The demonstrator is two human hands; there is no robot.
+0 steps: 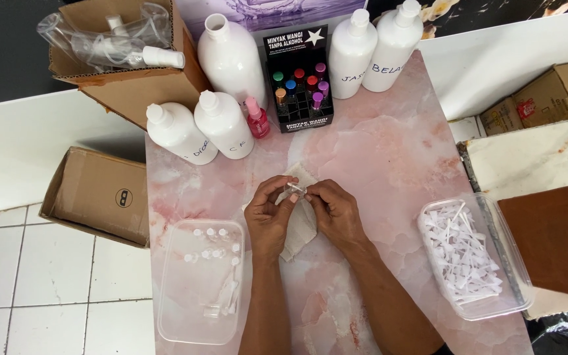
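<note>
Right now both hands, left hand (269,213) and right hand (336,212), pinch a small clear vial (295,192) over a cloth (300,227); clear tubs (198,289) flank them, white bottles (223,123) and a black display box (297,79) stand beyond.

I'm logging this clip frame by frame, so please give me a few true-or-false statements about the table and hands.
1. Both hands hold one small clear vial between them. True: the left hand and the right hand pinch the small clear vial above a white cloth.
2. The clear tub by the right hand is empty. False: that right tub is full of small white pieces.
3. Five big white bottles stand at the far end of the pink table. True.
4. The black display rack holds only red caps. False: the caps are green, blue, red, purple and orange.
</note>
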